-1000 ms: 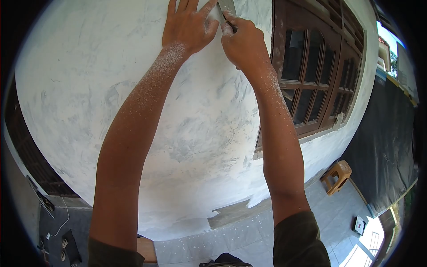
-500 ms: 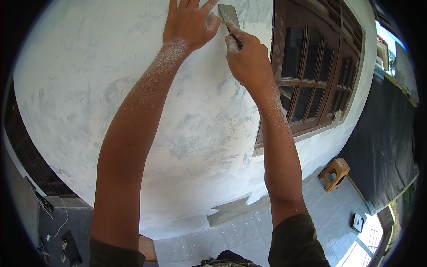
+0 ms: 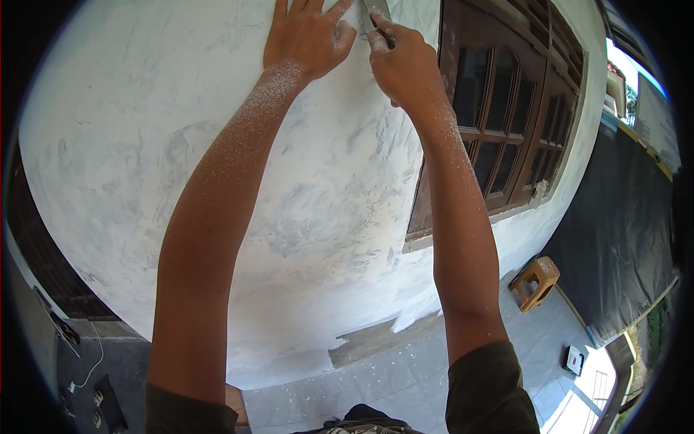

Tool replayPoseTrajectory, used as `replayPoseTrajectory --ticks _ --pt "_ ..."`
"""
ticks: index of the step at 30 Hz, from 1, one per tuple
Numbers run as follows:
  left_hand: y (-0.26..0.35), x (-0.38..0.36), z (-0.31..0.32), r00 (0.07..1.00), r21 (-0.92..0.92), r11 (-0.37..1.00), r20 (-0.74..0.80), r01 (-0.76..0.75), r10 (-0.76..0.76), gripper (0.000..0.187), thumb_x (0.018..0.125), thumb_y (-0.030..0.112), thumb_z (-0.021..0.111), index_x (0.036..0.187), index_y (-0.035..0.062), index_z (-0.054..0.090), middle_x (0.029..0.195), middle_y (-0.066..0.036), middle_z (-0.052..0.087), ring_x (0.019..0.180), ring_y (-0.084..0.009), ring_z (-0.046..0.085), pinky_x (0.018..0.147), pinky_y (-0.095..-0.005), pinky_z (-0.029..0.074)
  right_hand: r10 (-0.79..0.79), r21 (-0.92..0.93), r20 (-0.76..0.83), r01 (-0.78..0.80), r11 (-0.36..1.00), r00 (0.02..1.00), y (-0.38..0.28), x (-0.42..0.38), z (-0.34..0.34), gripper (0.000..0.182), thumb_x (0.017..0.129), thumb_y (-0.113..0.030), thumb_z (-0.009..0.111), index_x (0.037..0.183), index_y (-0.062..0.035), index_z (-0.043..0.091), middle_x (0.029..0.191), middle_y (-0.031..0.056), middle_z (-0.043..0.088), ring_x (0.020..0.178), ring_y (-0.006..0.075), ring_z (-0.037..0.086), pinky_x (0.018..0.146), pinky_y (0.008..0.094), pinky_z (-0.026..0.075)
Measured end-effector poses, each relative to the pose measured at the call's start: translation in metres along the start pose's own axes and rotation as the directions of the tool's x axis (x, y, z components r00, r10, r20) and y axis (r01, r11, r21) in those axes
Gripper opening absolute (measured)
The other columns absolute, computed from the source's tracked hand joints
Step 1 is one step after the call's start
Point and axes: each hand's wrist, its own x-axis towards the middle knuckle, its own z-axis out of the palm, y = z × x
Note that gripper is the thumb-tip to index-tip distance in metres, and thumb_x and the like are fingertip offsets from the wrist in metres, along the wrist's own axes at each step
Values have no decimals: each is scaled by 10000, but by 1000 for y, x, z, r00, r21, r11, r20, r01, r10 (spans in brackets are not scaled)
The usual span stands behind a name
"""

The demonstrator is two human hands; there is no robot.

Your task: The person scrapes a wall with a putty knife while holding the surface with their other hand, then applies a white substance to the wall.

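My left hand [image 3: 307, 36] lies against the white, patchy wall [image 3: 318, 195] with its fingers spread; the fingertips pass out of the top edge. Just right of it, my right hand [image 3: 405, 65] grips a putty knife [image 3: 377, 10] by its handle. The knife's metal blade points upward and is partly cut off by the top of the view. White dust speckles both forearms and some fingers.
A brown wooden window [image 3: 499, 108] with glass panes is close to my right arm. An orange plastic stool [image 3: 536, 282] stands on the grey tiled floor [image 3: 361, 387], which has white flecks. Black sheeting [image 3: 607, 224] hangs at the right.
My right hand and the putty knife have moved upward, so more of the blade leaves the view. My left hand stays on the wall. The view has shifted slightly.
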Motion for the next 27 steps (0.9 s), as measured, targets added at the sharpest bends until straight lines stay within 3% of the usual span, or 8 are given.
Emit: replayPoseTrajectory --ticks 3,8,10,11,17,20,27 --pt "0 0 -2 1000 4 1000 8 -3 3 618 948 308 595 1518 90 497 1635 -230 325 1555 -355 226 1283 -556 122 46 -1 62 -46 999 997 -5 -9 -5 387 1009 -168 567 1358 -24 650 1092 279 731 993 425 733 925 464 582" --pt "-1 0 2 999 -10 1000 -46 -15 14 612 948 305 596 1512 87 504 1629 -231 337 1554 -354 226 1281 -553 132 -31 -3 -5 31 1000 1000 0 -8 3 392 998 -172 577 1351 -23 654 1091 290 727 1010 436 726 943 483 571" --pt "0 0 0 1000 -10 1000 -2 0 0 612 947 306 596 1513 90 503 1628 -225 343 1555 -352 227 1283 -552 127 -39 -42 -21 38 998 999 -3 8 3 421 1038 -252 572 1435 -117 615 1079 228 753 784 281 754 769 390 604" --pt "0 2 -2 1000 -6 1000 -2 -4 4 612 947 306 596 1513 90 503 1628 -225 343 1555 -352 227 1283 -552 127 -3 25 0 3 1000 1000 -2 7 3 428 1032 -236 566 1437 -106 607 1178 263 720 983 350 751 939 436 564" --pt "-1 0 1 999 18 1000 -36 -18 19 614 936 286 591 1503 66 507 1625 -221 353 1548 -352 247 1283 -553 137 -12 -34 47 13 999 999 6 -26 4 434 1015 -206 561 1431 -88 605 1188 269 708 1078 432 703 993 451 537" --pt "0 1 -3 1000 32 999 2 6 -6 613 932 261 592 1508 70 501 1625 -217 355 1548 -350 248 1282 -556 141 -85 -16 -9 85 996 996 8 -10 6 420 1018 -205 555 1417 -85 616 1187 265 710 1069 436 703 990 454 541" --pt "0 2 -4 999 94 995 -4 -40 41 654 905 229 646 1524 101 480 1593 -226 382 1521 -355 295 1250 -569 214 -32 18 36 31 999 999 6 -15 -1 397 1027 -212 549 1388 -73 636 1165 262 715 1055 436 707 975 475 549"
